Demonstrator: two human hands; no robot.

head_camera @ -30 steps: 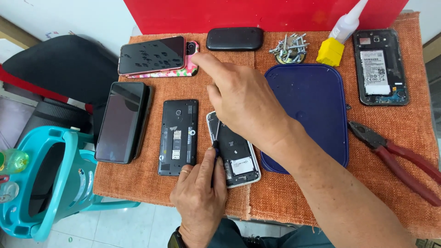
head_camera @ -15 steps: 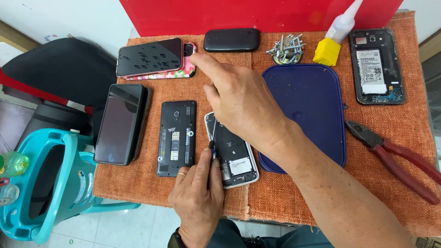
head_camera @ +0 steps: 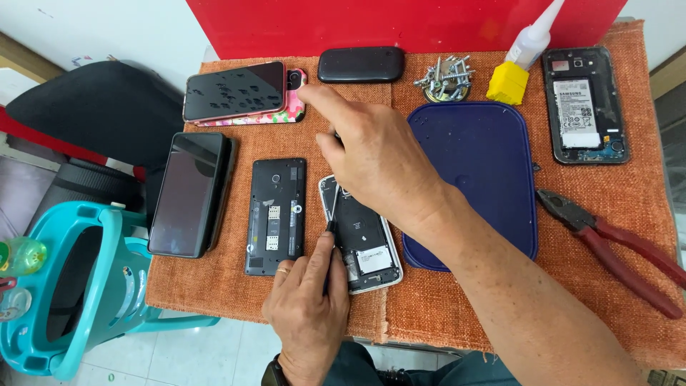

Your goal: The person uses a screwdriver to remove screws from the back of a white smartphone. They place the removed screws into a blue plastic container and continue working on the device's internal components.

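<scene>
My left hand (head_camera: 306,314) wears a thin gold-coloured ring on one of its fingers (head_camera: 284,270), and a dark band, seemingly a watch strap, circles its wrist at the near edge of view. My right hand (head_camera: 382,168) is bare, with no ring showing, and its forearm carries no sleeve. Dark teal cloth covers my lap below.
</scene>
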